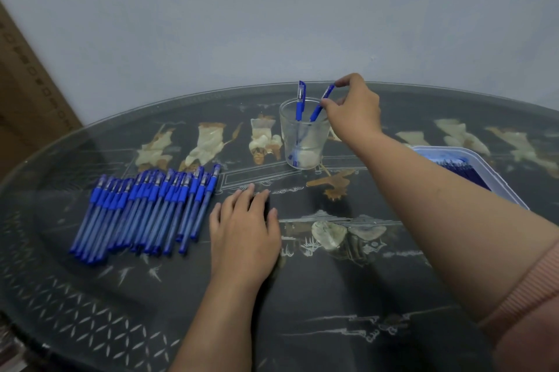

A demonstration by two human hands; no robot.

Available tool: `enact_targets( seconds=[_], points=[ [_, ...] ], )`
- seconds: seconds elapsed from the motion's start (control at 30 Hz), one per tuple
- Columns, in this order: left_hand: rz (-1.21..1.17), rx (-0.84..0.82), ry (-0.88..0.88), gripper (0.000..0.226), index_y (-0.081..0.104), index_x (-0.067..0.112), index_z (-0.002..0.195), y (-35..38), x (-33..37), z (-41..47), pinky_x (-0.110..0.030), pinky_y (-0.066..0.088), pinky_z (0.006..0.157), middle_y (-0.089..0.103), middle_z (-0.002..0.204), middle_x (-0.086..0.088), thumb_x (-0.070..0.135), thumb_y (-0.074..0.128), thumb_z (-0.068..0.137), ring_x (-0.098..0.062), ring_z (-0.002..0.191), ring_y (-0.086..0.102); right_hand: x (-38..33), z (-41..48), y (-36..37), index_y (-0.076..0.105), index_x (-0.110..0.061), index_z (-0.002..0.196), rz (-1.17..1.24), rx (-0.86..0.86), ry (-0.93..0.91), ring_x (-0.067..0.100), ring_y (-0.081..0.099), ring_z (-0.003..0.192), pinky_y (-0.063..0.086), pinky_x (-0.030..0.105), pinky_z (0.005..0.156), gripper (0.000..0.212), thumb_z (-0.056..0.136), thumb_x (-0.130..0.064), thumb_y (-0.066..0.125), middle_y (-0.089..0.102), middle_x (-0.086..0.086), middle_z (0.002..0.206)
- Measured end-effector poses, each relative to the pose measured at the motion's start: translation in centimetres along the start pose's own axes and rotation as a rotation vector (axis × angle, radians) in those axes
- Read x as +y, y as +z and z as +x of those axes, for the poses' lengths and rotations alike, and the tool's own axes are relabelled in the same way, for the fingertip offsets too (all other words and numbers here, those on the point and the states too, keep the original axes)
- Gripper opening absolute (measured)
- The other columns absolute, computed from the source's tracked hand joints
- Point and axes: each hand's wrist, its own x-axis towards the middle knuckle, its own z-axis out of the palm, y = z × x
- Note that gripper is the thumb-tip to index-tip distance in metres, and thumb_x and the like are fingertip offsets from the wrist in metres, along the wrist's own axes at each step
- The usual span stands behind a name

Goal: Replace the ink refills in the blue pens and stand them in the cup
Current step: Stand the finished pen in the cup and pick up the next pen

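The right hand (355, 108) pinches the cap end of a blue pen (321, 103) leaning in the clear glass cup (304, 141) at the table's far middle, beside another standing pen (300, 100). The left hand (245, 235) lies flat, fingers straight, on the glass tabletop (332, 296) just right of the pile of blue pens (148, 208). A plastic tray of refills (465, 172) sits far right.

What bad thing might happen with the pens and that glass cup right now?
1. The right hand pinches a blue pen leaning in the clear cup. A sideways tug might tip the cup, which holds only one other pen.
2. That arm passes close to the tray of refills and may bump it when it pulls back.
3. The left hand lies flat beside the row of pens. A nudge could roll them across the smooth table.
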Motion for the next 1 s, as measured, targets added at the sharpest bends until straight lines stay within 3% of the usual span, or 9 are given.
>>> enact_targets(
  seconds=[0.2,0.37,0.5,0.57,0.63,0.7,0.8,1.0],
  points=[
    [-0.024,-0.002,0.000,0.045,0.037,0.031,0.146,0.0,0.0,0.0,-0.037,0.008,0.121,0.027,0.156,0.012,0.040,0.035,0.102,-0.008,0.145,0.017,-0.1,-1.8,-0.1,0.047,-0.018,0.127,0.051,0.042,0.029,0.016,0.055,0.082,0.045,0.033,0.079,0.033,0.095,-0.022,0.057,0.061,0.006,0.101],
    [-0.143,0.097,-0.027,0.042,0.044,0.027,0.141,-0.9,0.1,-0.2,-0.035,0.010,0.120,0.038,0.149,0.013,0.035,0.043,0.100,-0.005,0.139,0.027,-0.2,-7.1,-0.2,0.049,-0.021,0.116,0.161,0.147,-0.025,0.013,0.048,0.093,0.037,0.025,0.078,0.027,0.093,-0.009,0.054,0.048,-0.003,0.100],
    [-0.120,0.192,-0.053,0.039,0.048,0.026,0.138,-2.4,-1.2,-0.3,-0.038,0.010,0.120,0.044,0.145,0.012,0.035,0.042,0.100,-0.006,0.137,0.032,0.6,-11.2,1.6,0.050,-0.025,0.103,0.181,0.018,-0.009,0.014,0.053,0.086,0.039,0.021,0.070,0.025,0.089,-0.006,0.055,0.054,-0.001,0.095],
    [-0.110,0.247,-0.120,0.038,0.051,0.023,0.136,-3.2,-2.9,-0.2,-0.040,0.011,0.120,0.047,0.144,0.009,0.031,0.042,0.100,-0.009,0.136,0.036,0.9,-12.5,2.9,0.054,-0.024,0.103,0.131,-0.091,-0.003,0.013,0.053,0.085,0.041,0.024,0.074,0.022,0.089,-0.008,0.058,0.056,0.000,0.096],
    [-0.099,0.276,-0.201,0.037,0.053,0.023,0.135,-3.9,-5.0,-0.2,-0.042,0.007,0.119,0.048,0.144,0.008,0.028,0.042,0.100,-0.009,0.137,0.036,0.8,-13.5,4.4,0.060,-0.021,0.107,0.036,-0.181,-0.034,0.009,0.050,0.085,0.037,0.017,0.073,0.019,0.090,-0.013,0.060,0.056,-0.002,0.098],
    [-0.078,0.258,-0.279,0.038,0.051,0.025,0.137,-4.5,-7.0,-0.4,-0.044,0.000,0.119,0.043,0.148,0.010,0.030,0.040,0.101,-0.008,0.141,0.030,0.2,-14.0,6.2,0.065,-0.018,0.111,-0.052,-0.236,-0.083,0.010,0.052,0.091,0.035,0.015,0.073,0.020,0.091,-0.018,0.061,0.059,-0.002,0.102],
    [-0.072,0.182,-0.344,0.039,0.046,0.033,0.140,-4.7,-8.8,-0.6,-0.049,-0.008,0.116,0.031,0.154,0.016,0.034,0.035,0.103,-0.006,0.146,0.015,-1.3,-14.4,8.9,0.067,-0.016,0.114,-0.113,-0.300,-0.109,0.017,0.056,0.105,0.041,0.025,0.086,0.024,0.093,-0.026,0.061,0.063,0.000,0.109],
    [0.013,0.067,-0.305,0.043,0.033,0.042,0.145,-4.2,-9.1,-0.7,-0.057,-0.012,0.114,0.018,0.158,0.021,0.041,0.024,0.103,-0.004,0.148,0.003,-3.7,-14.6,13.1,0.068,-0.017,0.115,-0.192,-0.332,-0.108,0.023,0.060,0.106,0.048,0.032,0.087,0.032,0.092,-0.038,0.062,0.067,0.004,0.108]
  ],
)
